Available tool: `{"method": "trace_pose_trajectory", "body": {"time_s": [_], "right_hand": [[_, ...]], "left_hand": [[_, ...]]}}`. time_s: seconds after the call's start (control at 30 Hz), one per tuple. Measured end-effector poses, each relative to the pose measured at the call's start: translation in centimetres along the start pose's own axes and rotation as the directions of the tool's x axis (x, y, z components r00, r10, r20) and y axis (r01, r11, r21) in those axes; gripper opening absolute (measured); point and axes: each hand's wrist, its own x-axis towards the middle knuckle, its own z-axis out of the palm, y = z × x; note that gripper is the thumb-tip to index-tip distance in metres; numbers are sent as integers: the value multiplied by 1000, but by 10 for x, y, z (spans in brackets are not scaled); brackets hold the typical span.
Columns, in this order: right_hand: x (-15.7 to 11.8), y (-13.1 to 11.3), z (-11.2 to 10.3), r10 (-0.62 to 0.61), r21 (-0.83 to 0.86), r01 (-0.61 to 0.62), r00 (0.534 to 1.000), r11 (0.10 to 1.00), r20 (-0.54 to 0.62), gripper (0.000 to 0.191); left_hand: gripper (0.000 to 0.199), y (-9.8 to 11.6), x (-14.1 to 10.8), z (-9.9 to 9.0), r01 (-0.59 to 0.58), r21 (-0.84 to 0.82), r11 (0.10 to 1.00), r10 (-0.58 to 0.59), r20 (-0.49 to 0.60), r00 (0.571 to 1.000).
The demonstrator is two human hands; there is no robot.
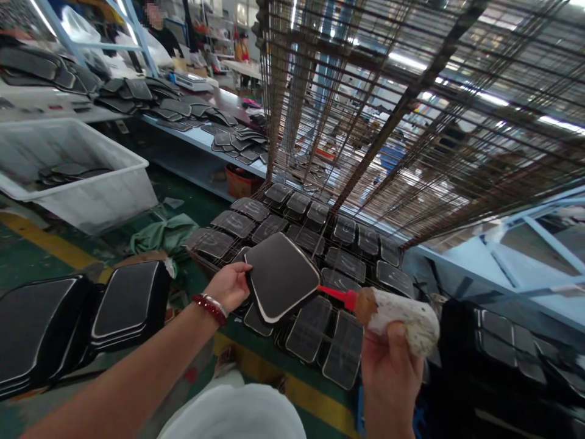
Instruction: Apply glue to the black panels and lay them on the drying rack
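Note:
My left hand [230,285] pinches the left corner of a dark, round-cornered panel [282,274] with a pale line along its edge. The panel is held in the air, tilted, above rows of similar panels [308,329] lying on a wire rack. In my right hand [393,360] is a whitish, stained glue bottle [404,317] with a red nozzle [338,295]. Its tip is at the right corner of the held panel; whether it touches cannot be made out for certain.
Wire rack shelves [365,122] tilt up over the rows. A white bin [105,195] with dark pieces stands left. Stacked panels [125,299] are at lower left, more [503,347] at right. A bench [201,143] carries dark pieces. A person [167,39] is behind it.

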Motion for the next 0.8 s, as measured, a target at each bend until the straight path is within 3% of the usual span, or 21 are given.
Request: {"method": "trace_pose_trajectory", "body": {"time_s": [0.3,0.5,0.8], "right_hand": [[-18,12,-8,56,-45,-53,997,998,60,46],[-36,21,-7,99,-34,-97,994,995,56,49],[-58,29,-15,184,-81,-173,971,981,150,62]], "left_hand": [[39,-2,17,-6,7,-119,993,-10,-20,1000],[39,-4,19,-2,-36,-157,987,28,-49,998],[40,-4,19,-2,-54,-193,980,41,-67,997]]}}
